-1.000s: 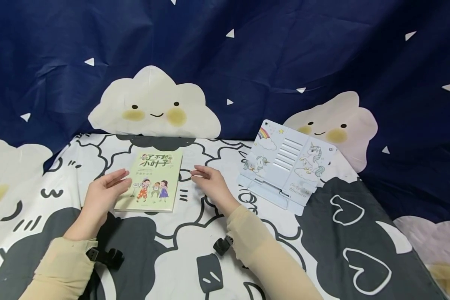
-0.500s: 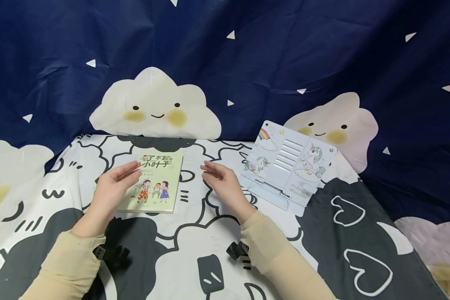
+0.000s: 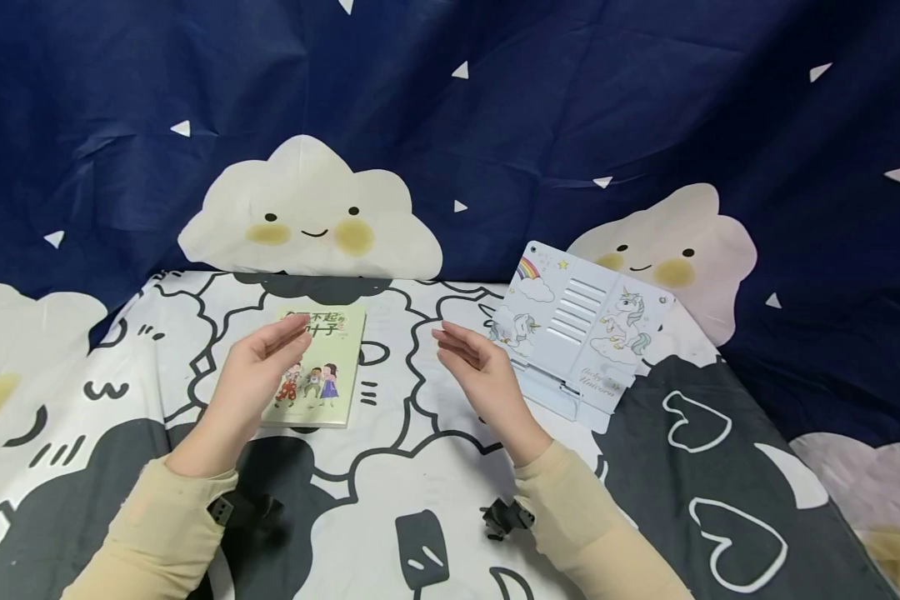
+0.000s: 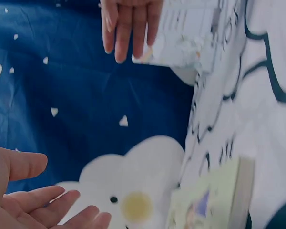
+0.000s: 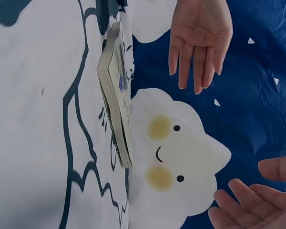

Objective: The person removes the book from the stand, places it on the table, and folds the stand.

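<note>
Both hands are raised above a surface (image 3: 390, 471) spread with black-and-white cartoon-print cloth, and neither holds anything: the left hand (image 3: 249, 379) has its thumb apart from loosely extended fingers, and the right hand (image 3: 487, 387) mirrors it, the two palms facing each other with a wide gap between. A pale-green rectangular paper book (image 3: 328, 357) with dark Chinese lettering and small cartoon figures lies closed, cover up, left of the surface's middle and near its far edge; the left hand hides part of its left side in the head view, but the right wrist view shows hand and book apart. A light-blue flat-panelled stand (image 3: 581, 333) printed with unicorns and a rainbow, slotted down its middle and with a ledge along its lower edge, is at the surface's far right corner, apparently tilted up, turned at an angle; the right hand is the nearer one to it, overlapping its left edge in the head view, with no grip on it. Beyond the far edge hangs a navy fabric backdrop (image 3: 510, 108) with smiling clouds. As for progress, the stand looks already unfolded, while book and stand remain separate items; whether any handling is left cannot be told from these views.
</note>
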